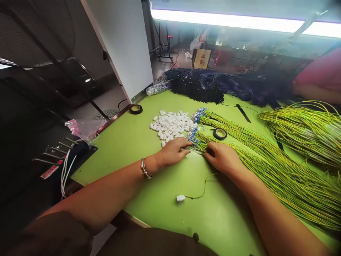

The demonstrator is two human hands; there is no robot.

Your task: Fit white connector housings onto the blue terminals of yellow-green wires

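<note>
My left hand [173, 151] rests on the green table [125, 149], fingers pressed together at the blue-tipped ends of a yellow-green wire bundle [266, 167]. My right hand [223, 157] is closed on the same bundle just to the right, pinching wires near their tips. A heap of small white plastic connectors [172, 126] lies just beyond my left hand. One finished wire with a white connector [180, 198] lies loose near the table's front edge. A bracelet sits on my left wrist.
A black tape roll [220, 134] lies on the wires, another tape roll [136, 109] at the left edge. A second wire bundle [306, 131] sits right, dark wires [213, 87] at the back, a black knife [243, 113] between. Another person's arm [317, 92] rests far right.
</note>
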